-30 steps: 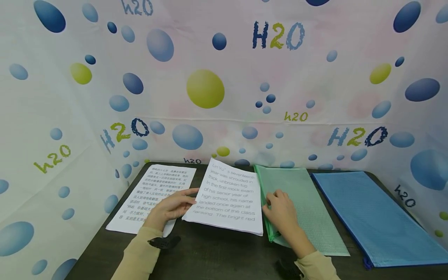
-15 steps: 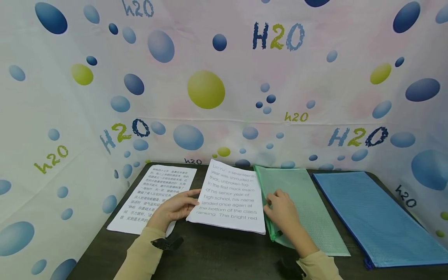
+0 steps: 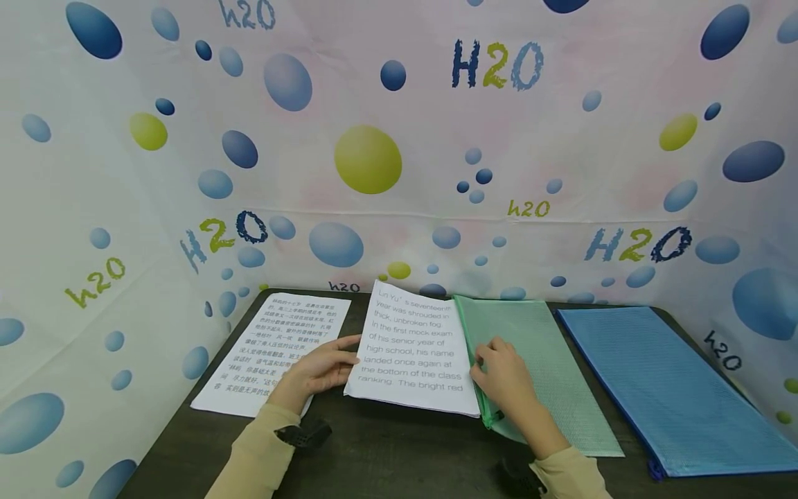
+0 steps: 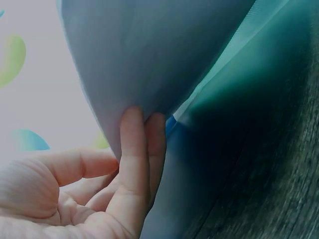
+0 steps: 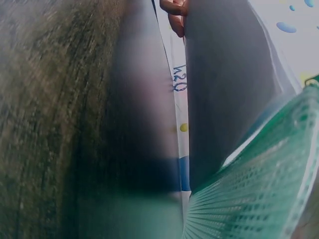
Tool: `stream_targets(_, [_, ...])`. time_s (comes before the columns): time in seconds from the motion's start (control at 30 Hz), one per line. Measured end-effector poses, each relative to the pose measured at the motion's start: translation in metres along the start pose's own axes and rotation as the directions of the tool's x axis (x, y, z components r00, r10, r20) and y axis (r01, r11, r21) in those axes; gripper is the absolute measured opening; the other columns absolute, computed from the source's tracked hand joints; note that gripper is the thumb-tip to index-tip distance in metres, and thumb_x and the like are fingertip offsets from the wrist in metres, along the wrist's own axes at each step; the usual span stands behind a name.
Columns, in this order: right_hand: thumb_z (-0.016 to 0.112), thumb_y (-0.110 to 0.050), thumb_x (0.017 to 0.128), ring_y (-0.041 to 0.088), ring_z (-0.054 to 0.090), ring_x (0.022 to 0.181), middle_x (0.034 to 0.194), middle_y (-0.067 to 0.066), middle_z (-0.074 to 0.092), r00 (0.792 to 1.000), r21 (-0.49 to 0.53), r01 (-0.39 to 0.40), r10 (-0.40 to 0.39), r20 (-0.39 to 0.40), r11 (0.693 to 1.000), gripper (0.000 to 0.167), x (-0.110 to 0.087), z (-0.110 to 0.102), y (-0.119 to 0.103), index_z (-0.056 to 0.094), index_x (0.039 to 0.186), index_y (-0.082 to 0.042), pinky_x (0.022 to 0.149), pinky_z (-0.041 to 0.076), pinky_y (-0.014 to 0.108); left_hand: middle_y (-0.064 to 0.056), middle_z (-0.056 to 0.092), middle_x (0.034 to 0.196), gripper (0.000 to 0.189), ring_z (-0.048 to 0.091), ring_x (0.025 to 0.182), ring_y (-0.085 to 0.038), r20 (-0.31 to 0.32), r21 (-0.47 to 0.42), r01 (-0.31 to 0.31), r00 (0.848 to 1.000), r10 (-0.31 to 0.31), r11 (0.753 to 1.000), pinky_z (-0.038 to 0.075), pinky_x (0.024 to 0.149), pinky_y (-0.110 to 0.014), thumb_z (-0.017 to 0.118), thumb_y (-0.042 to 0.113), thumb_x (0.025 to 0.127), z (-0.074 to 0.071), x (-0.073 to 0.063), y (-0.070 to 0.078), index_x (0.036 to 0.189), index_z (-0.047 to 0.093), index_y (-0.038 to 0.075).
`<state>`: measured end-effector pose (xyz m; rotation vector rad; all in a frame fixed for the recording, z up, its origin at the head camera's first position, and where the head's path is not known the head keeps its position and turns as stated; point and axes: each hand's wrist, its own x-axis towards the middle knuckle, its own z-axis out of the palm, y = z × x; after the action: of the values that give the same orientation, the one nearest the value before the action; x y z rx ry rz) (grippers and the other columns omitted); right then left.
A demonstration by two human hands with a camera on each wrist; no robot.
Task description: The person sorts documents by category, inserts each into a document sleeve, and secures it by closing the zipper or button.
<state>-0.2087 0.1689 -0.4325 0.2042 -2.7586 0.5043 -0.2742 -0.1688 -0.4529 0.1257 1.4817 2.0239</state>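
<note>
Papers (image 3: pixel 411 350) between the hands, tilted above the table (image 3: pixel 374 461); long axis about 12–6 o'clock, printed top toward 12. Their 3 o'clock edge meets the green pouch (image 3: pixel 561 388); whether inside, cannot tell. Left hand (image 3: pixel 319 371): forearm from 7 o'clock, thumb and fingers pinching papers' 9 o'clock edge. Right hand (image 3: pixel 506 378): forearm from 5, bent fingers gripping pouch's 9 o'clock edge.
</note>
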Motion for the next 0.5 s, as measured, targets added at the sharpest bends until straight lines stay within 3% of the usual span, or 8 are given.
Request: stream_targets(0.5, [0.067,-0.01,0.08,0.023,0.049,0.074,0.083,0.007,0.055,0.999,-0.001,0.003,-0.003,0.041,1.0,0.007,0.0017,-0.0018,0.0017,0.062,0.075,-0.011,0.06,0.039,0.035,-0.01,0.066,0.114,0.073,0.068,0.101,-0.022,0.004,-0.009,-0.017,1.0,0.017,1.0,0.058,0.081,-0.034,0.043,-0.011,0.094,0.0012,0.0033,-0.0025,0.156,0.009,0.004])
